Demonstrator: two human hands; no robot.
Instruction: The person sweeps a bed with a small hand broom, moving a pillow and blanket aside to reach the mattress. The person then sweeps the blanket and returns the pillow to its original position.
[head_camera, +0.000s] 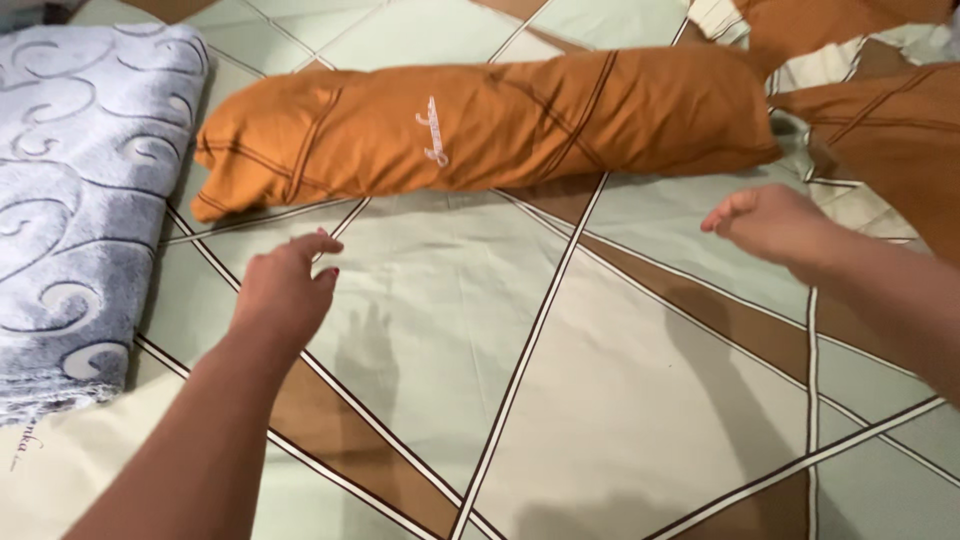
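Head view. The long orange pillow (480, 125) lies crosswise on the bedsheet (600, 400), a pale green and cream sheet with brown panels and dark lines. The pillow is already inside its orange cover, and its left end tapers to a flat seam. Neither hand touches it.

The left hand (285, 290) hovers over the sheet just below the left end of the pillow. Its fingers are loosely extended and it grasps nothing. The right hand (775, 222) hovers near the right end of the pillow, below its lower edge. It is relaxed, fingers slightly curled, and also empty.

Progress, as a judgement: the pillow appears covered and laid down. Both hands are released and apart from it, so any gripping or repositioning of the pillow is not yet under way.

Edges and room. A folded grey blanket (80, 190) with a swirl pattern borders the left side, close to the left end of the pillow. Crumpled orange fabric (880, 110) lies at the upper right, just beside the right end of the pillow. The sheet between the two forearms is flat and unobstructed.
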